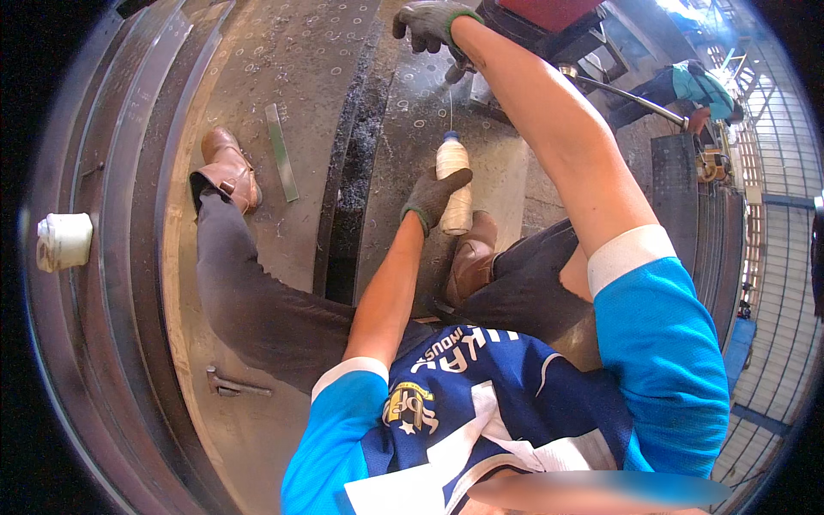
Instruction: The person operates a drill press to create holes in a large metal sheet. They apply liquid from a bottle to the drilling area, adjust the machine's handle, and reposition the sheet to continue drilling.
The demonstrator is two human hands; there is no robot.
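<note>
My left hand [436,196], in a dark knitted glove, is wrapped around a cream squeeze bottle [453,159] with a blue cap. A thin line, a nozzle or a jet of liquid, runs up from the cap toward the drill bit [457,70] of a red and black drilling machine [549,15]. Stretched far forward, my gloved right hand [429,27] has its fingers curled down beside that machine; what they hold, if anything, is hidden. Beneath lies a large steel plate [335,51] with chalk circles and metal shavings.
Dark steel beams [129,172] run along the left, with a white container [64,242] on them. A flat metal strip [281,153] lies by my left boot [230,167]. A hammer-like tool [236,384] rests lower left. Another person [687,90] bends over work at the upper right.
</note>
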